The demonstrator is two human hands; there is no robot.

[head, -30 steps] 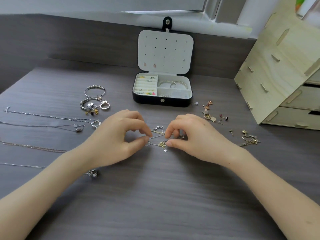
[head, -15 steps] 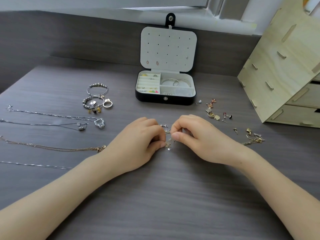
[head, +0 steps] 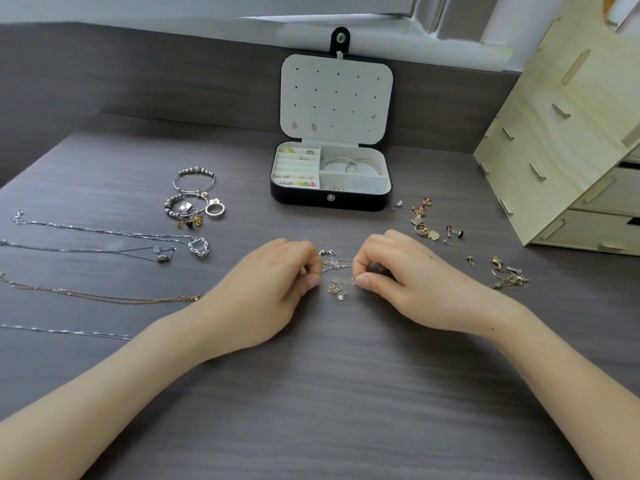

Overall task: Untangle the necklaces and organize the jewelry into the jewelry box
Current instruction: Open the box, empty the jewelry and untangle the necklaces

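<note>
**Finding.** The tangled necklaces (head: 337,277) lie on the table (head: 311,393), in front of the open jewelry box (head: 330,199) and well apart from it. The left hand (head: 273,289) pinches the fine chains at one side of the knot between thumb and curled fingers. The right hand (head: 405,282) pinches the other side in like manner. A small cluster of pendants lies loose at the near edge of the knot, between the two thumbs.

**Assessment.** The step in hand appears to be loosening the knot. Several straightened necklaces (head: 198,247) lie laid out at the left. No necklace shows plainly in the box.

**Risks.**
- The chains look very thin. Drawing the two pinches apart would likely tighten the knot rather than open it.
- A sharp tug could snap a link or a clasp.
- The left wrist lies at the end of the gold chain (head: 104,297); whether they touch cannot be told. A sideways sweep of that arm could drag the chain into its neighbours.
- The loose earrings (head: 433,226) near the right hand could be scattered the same way.
</note>
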